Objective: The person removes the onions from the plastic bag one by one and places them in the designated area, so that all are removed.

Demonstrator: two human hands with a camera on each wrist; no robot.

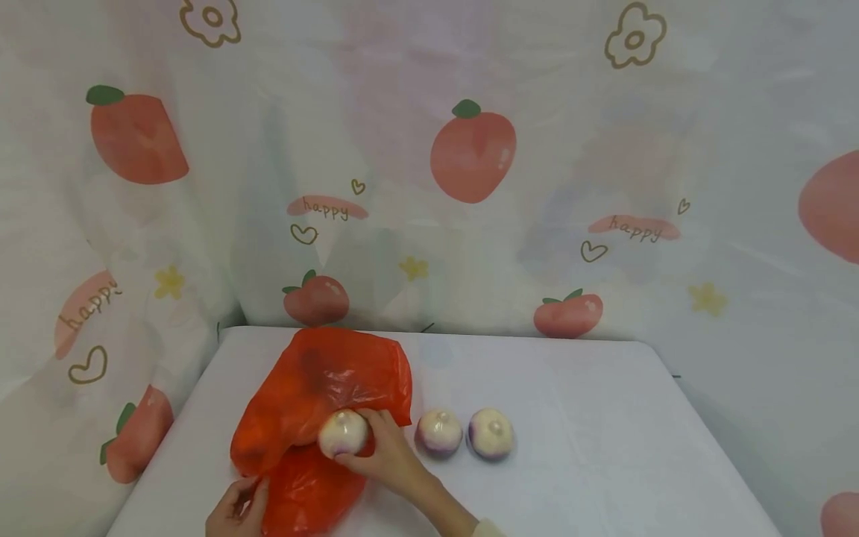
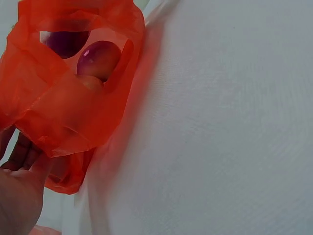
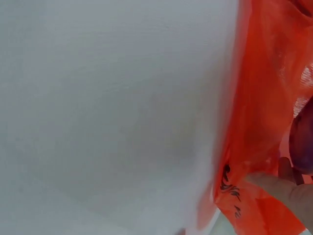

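Observation:
A red plastic bag (image 1: 335, 373) lies on the left part of the white table. The left hand (image 1: 238, 509) pinches the bag's near left edge; in the left wrist view the left hand (image 2: 22, 188) is at the bag (image 2: 63, 117), with purple-and-white round vegetables (image 2: 99, 59) inside it. The right hand (image 1: 396, 459) grips a white round vegetable (image 1: 344, 434), like a turnip or onion, over the bag's middle. In the right wrist view the right hand (image 3: 288, 193) is beside the bag (image 3: 259, 107), near a purple vegetable (image 3: 303, 139) at the frame's edge.
Two more white-and-purple round vegetables (image 1: 439, 432) (image 1: 491, 434) stand side by side on the table (image 1: 604, 432), right of the bag. A curtain (image 1: 403, 149) printed with fruit hangs behind the table and along its left side.

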